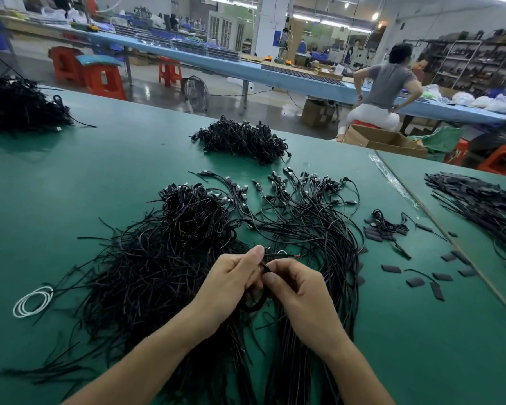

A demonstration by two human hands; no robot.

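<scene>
Fingers [256, 254] of both hands are pinching one thin black cable [264, 266] in the lower centre of the frame. The left hand [231, 285] is gripping it between the thumb and curled forefinger. The right hand [303, 290] is closing on the same cable just beside it, so the two hands are almost touching. Below the pinch the cable is curving into a small loop [256, 306] that is hanging between the palms.

Beneath the hands a wide spread of loose black cables [313, 229] is lying on the green tabletop [114, 159], with its plug ends [304, 182] fanning out toward the middle of the frame. Left of centre a tangled bundle [193, 209] is sitting on the same spread. A separate heap of cables [240, 138] is lying above the centre, and another heap [18, 103] is lying at the upper left.

At the lower left a white coil [32, 301] is resting flat beside the black strands. To the right of the hands short black sleeve pieces [415, 282] are lying scattered, well apart from one another. A long pile of black strips [479, 200] is stretching along the right edge.

In the upper right a person in a grey shirt [387, 83] is sitting at a blue bench [216, 58].
</scene>
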